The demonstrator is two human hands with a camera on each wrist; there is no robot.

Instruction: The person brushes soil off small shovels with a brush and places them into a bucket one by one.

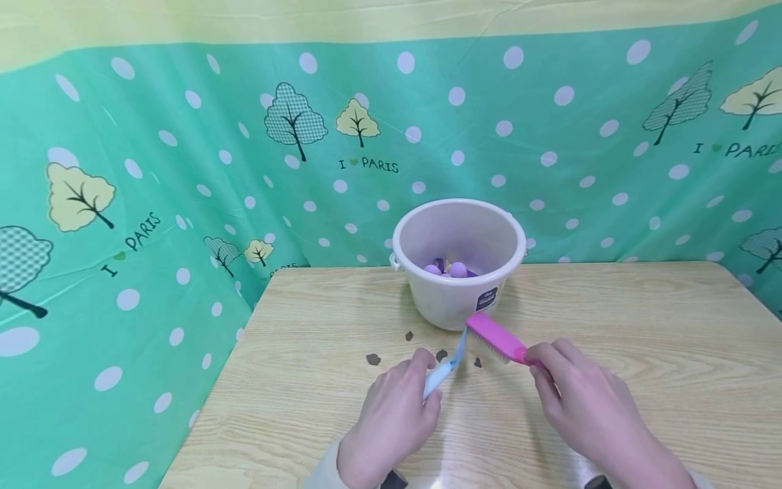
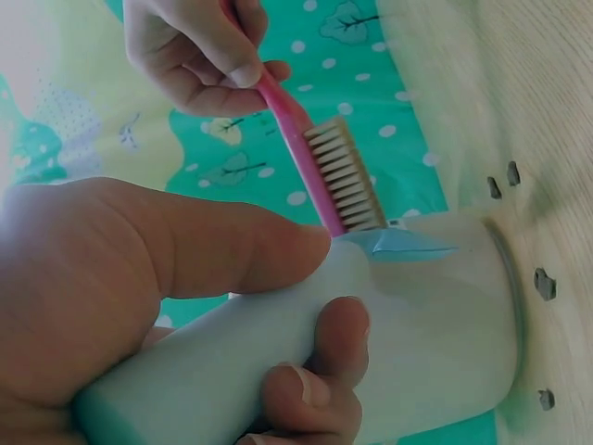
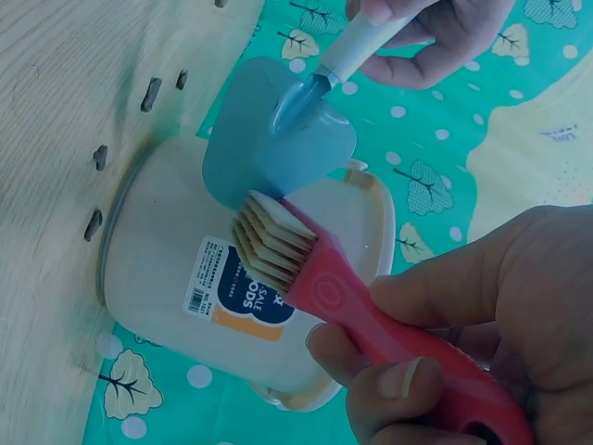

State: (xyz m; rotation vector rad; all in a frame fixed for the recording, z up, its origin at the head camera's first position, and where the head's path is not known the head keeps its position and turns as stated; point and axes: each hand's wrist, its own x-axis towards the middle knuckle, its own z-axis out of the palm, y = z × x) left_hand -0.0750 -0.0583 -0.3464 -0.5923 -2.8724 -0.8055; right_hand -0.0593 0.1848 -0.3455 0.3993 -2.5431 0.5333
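My left hand [image 1: 396, 415] grips the pale handle of a small blue trowel [image 3: 264, 153], its blade held above the table in front of the bucket. In the head view the trowel [image 1: 437, 380] is seen nearly edge-on. The right hand [image 1: 586, 397] holds a pink brush [image 1: 499, 337] by its handle, thumb along one side. In the right wrist view the pale bristles [image 3: 269, 243] meet or overlap the blade's edge; contact is hard to tell. Several dark crumbs [image 1: 373, 359] lie on the table below both tools.
Behind the tools stands a white bucket [image 1: 449, 299] with a label, holding purple balls [image 1: 457, 269] and other small things partly hidden. The wooden table [image 1: 318, 312] ends at a green dotted curtain [image 1: 501, 149] at the back and left.
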